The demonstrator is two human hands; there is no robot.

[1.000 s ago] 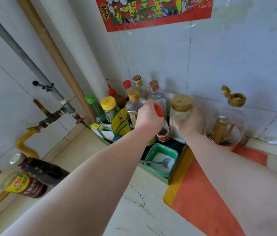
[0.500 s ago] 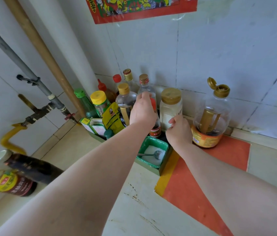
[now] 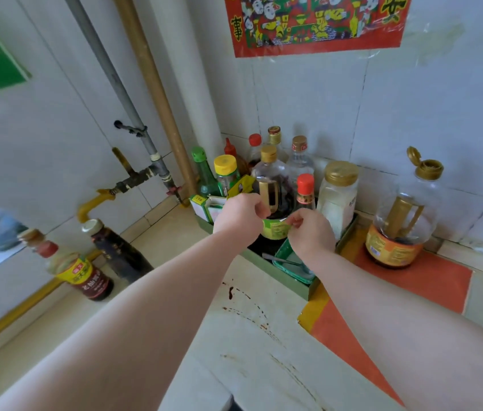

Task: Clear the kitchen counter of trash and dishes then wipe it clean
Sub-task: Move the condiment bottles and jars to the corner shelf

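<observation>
Off the red-capped bottle (image 3: pixel 305 191) and the jar (image 3: pixel 339 200) now, both hands drop to the big bottle (image 3: pixel 272 180) in the tray (image 3: pixel 293 287) mid-frame: right hand (image 3: pixel 311 234) pinches its green label (image 3: pixel 274 230), left hand (image 3: pixel 241 216) curls alongside, grip unclear, so the stained counter (image 3: pixel 249 336) below still waits.

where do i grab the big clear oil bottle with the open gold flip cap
By the upright gold handle on the large clear plastic oil bottle, coming from the front: the handle seems to face the person, the body is wide, and nothing stands before it.
</observation>
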